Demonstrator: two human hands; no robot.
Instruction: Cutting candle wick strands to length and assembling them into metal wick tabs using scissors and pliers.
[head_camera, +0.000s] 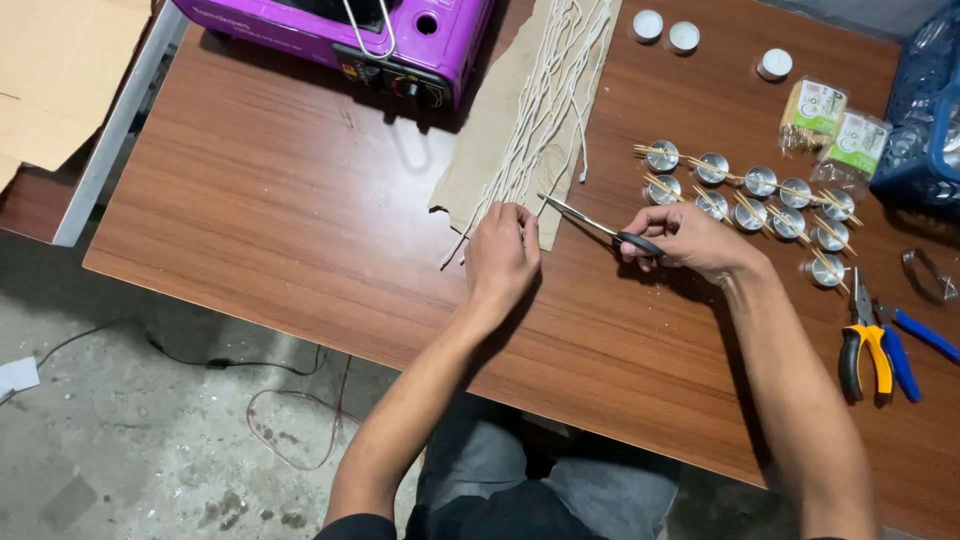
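Note:
My left hand pinches the near end of a white wick string at the front edge of a brown paper sheet on which several strings lie. My right hand grips black-handled scissors, whose blades point left toward the left hand's fingertips and stand slightly apart. Both hands rest low over the wooden table.
Several small metal cups with wooden sticks across them stand right of my right hand. Pliers with yellow and blue handles lie at the right. A purple portable stove, two packets, a blue basket and white tealights sit at the back.

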